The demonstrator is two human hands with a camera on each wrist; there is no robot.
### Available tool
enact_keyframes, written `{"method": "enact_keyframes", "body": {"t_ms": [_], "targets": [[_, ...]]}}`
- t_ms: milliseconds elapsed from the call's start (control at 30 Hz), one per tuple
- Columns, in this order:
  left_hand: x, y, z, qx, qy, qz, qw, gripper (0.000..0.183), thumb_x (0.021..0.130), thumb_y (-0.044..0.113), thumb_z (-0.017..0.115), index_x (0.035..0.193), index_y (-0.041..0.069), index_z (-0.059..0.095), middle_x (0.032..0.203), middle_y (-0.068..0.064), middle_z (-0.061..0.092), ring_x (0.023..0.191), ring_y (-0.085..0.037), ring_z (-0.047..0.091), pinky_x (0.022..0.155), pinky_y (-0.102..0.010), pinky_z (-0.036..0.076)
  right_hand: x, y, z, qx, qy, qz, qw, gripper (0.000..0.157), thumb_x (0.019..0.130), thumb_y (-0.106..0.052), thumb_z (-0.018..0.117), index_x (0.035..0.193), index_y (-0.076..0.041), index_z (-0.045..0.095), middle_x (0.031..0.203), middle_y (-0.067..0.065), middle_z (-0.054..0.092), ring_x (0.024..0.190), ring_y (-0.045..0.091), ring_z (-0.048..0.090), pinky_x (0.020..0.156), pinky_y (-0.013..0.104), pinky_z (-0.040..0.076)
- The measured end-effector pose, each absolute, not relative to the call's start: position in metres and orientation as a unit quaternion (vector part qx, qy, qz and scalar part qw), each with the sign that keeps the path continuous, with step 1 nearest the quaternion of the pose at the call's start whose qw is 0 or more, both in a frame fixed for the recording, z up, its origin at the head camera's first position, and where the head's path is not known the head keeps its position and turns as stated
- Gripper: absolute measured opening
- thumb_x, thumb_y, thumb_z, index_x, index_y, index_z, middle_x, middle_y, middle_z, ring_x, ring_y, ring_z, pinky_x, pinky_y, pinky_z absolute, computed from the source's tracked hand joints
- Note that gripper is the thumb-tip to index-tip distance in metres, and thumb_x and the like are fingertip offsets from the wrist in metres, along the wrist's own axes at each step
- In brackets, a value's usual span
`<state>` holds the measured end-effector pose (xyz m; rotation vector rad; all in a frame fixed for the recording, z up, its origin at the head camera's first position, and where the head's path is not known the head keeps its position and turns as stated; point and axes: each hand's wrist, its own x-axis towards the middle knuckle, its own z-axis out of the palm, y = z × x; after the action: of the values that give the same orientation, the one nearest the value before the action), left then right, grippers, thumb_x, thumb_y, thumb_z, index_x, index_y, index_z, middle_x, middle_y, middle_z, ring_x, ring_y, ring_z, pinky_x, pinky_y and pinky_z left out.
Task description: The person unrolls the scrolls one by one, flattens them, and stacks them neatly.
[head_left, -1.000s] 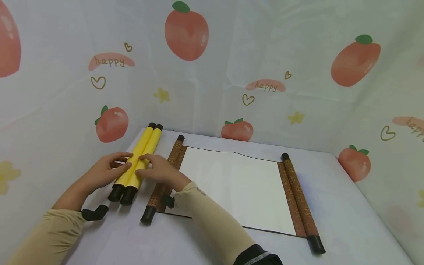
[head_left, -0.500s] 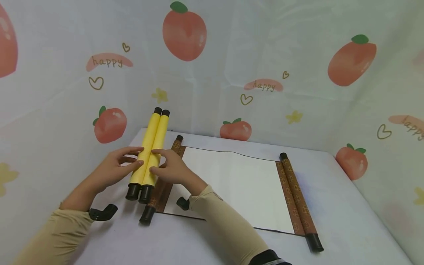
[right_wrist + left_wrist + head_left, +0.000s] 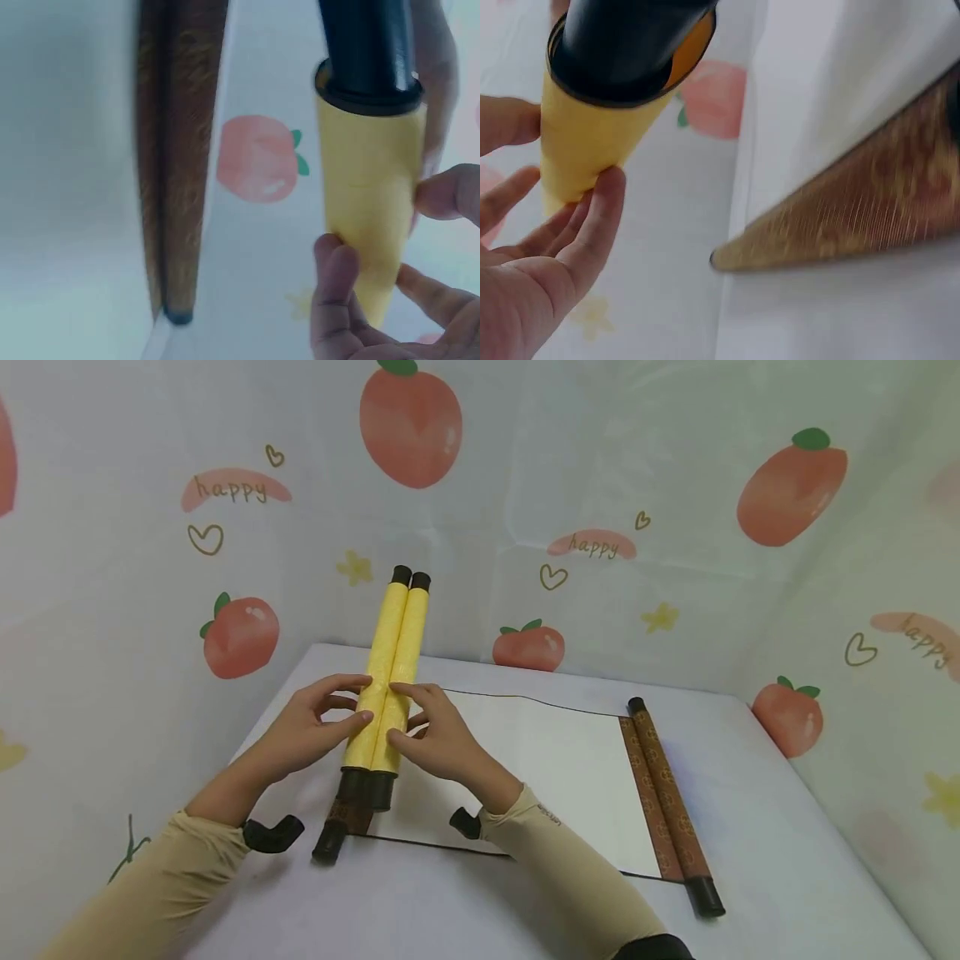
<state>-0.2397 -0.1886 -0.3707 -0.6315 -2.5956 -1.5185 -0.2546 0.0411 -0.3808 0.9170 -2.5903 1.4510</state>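
A rolled yellow scroll [image 3: 380,693] with two black-capped rollers is held up over the left end of an unrolled scroll. My left hand [image 3: 311,722] grips its left roller between thumb and fingers. On the other side, my right hand [image 3: 446,735] grips the right roller. Both rollers lie side by side, far ends tilted up. In the left wrist view fingers curl round the yellow roll [image 3: 592,131]; the right wrist view has the yellow roll [image 3: 367,165] between thumb and fingers too. The unrolled scroll's blank white sheet [image 3: 540,777] lies flat, its brown left roller [image 3: 345,818] mostly hidden.
The brown patterned right roller [image 3: 675,806] of the unrolled scroll lies towards the table's right side. Beneath is a white-covered table [image 3: 780,827]. A white curtain [image 3: 480,552] with printed fruit hangs behind and at both sides.
Both hands have lifted the yellow scroll off the table at the left and carried it right and upward, over the unrolled scroll's left roller. The unrolled scroll has stayed in place.
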Motion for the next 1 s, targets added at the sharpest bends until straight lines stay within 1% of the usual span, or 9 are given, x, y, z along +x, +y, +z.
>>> {"method": "enact_keyframes", "body": {"t_ms": [133, 233, 400, 500, 600, 767, 933, 1000], "targets": [[-0.245, -0.164, -0.374, -0.211, -0.817, -0.536, 0.023, 0.057, 0.092, 0.032, 0.070, 0.143, 0.025, 0.045, 0.136, -0.004, 0.050, 0.117, -0.026, 0.058, 0.080, -0.030, 0.059, -0.253, 0.064, -0.382, 0.304, -0.831, 0.463, 0.046, 0.062, 0.086, -0.019, 0.068, 0.144, -0.024, 0.047, 0.138, 0.005, 0.045, 0.091, 0.012, 0.066, 0.073, 0.024, 0.058], [-0.247, -0.149, -0.376, -0.217, -0.800, -0.559, 0.024, 0.058, 0.090, 0.030, 0.072, 0.142, 0.024, 0.045, 0.133, -0.004, 0.051, 0.117, -0.025, 0.058, 0.081, -0.031, 0.059, -0.251, 0.079, -0.384, 0.308, -0.829, 0.463, 0.057, 0.062, 0.086, -0.018, 0.068, 0.144, -0.024, 0.047, 0.138, 0.004, 0.044, 0.092, 0.013, 0.066, 0.075, 0.026, 0.058], [-0.252, -0.128, -0.378, -0.239, -0.783, -0.574, 0.028, 0.059, 0.090, 0.028, 0.072, 0.142, 0.024, 0.045, 0.131, -0.004, 0.053, 0.116, -0.027, 0.059, 0.081, -0.031, 0.059, -0.246, 0.099, -0.380, 0.301, -0.835, 0.453, 0.085, 0.061, 0.085, -0.017, 0.068, 0.143, -0.023, 0.049, 0.137, 0.002, 0.044, 0.091, 0.012, 0.065, 0.076, 0.027, 0.057], [-0.254, -0.117, -0.378, -0.248, -0.779, -0.576, 0.028, 0.059, 0.090, 0.028, 0.071, 0.143, 0.025, 0.045, 0.130, -0.003, 0.054, 0.114, -0.025, 0.059, 0.082, -0.031, 0.058, -0.244, 0.108, -0.378, 0.296, -0.841, 0.442, 0.101, 0.060, 0.085, -0.016, 0.068, 0.142, -0.022, 0.050, 0.136, 0.002, 0.044, 0.091, 0.013, 0.065, 0.075, 0.027, 0.057], [-0.254, -0.109, -0.377, -0.252, -0.774, -0.580, 0.030, 0.059, 0.091, 0.026, 0.071, 0.143, 0.026, 0.045, 0.130, -0.002, 0.052, 0.113, -0.023, 0.059, 0.083, -0.032, 0.058, -0.243, 0.116, -0.376, 0.290, -0.848, 0.431, 0.104, 0.060, 0.084, -0.017, 0.069, 0.141, -0.023, 0.050, 0.135, 0.001, 0.044, 0.091, 0.013, 0.064, 0.075, 0.027, 0.057], [-0.253, -0.090, -0.375, -0.267, -0.760, -0.592, 0.031, 0.061, 0.091, 0.021, 0.071, 0.145, 0.024, 0.043, 0.136, -0.001, 0.046, 0.116, -0.023, 0.057, 0.082, -0.031, 0.059, -0.241, 0.134, -0.372, 0.283, -0.854, 0.421, 0.115, 0.060, 0.084, -0.017, 0.069, 0.141, -0.024, 0.051, 0.135, 0.001, 0.045, 0.090, 0.012, 0.063, 0.075, 0.027, 0.057], [-0.253, -0.070, -0.369, -0.290, -0.756, -0.586, 0.042, 0.061, 0.092, 0.023, 0.070, 0.146, 0.024, 0.043, 0.142, 0.001, 0.044, 0.117, -0.022, 0.056, 0.083, -0.031, 0.058, -0.239, 0.152, -0.368, 0.279, -0.849, 0.426, 0.141, 0.061, 0.083, -0.013, 0.071, 0.140, -0.024, 0.052, 0.134, 0.002, 0.046, 0.088, 0.014, 0.063, 0.074, 0.029, 0.057], [-0.253, -0.065, -0.367, -0.295, -0.751, -0.589, 0.042, 0.060, 0.092, 0.022, 0.070, 0.146, 0.025, 0.044, 0.142, 0.002, 0.045, 0.116, -0.022, 0.056, 0.084, -0.031, 0.058, -0.237, 0.157, -0.366, 0.276, -0.848, 0.427, 0.148, 0.061, 0.083, -0.011, 0.071, 0.140, -0.024, 0.053, 0.134, 0.002, 0.046, 0.088, 0.016, 0.063, 0.075, 0.031, 0.058]]}}
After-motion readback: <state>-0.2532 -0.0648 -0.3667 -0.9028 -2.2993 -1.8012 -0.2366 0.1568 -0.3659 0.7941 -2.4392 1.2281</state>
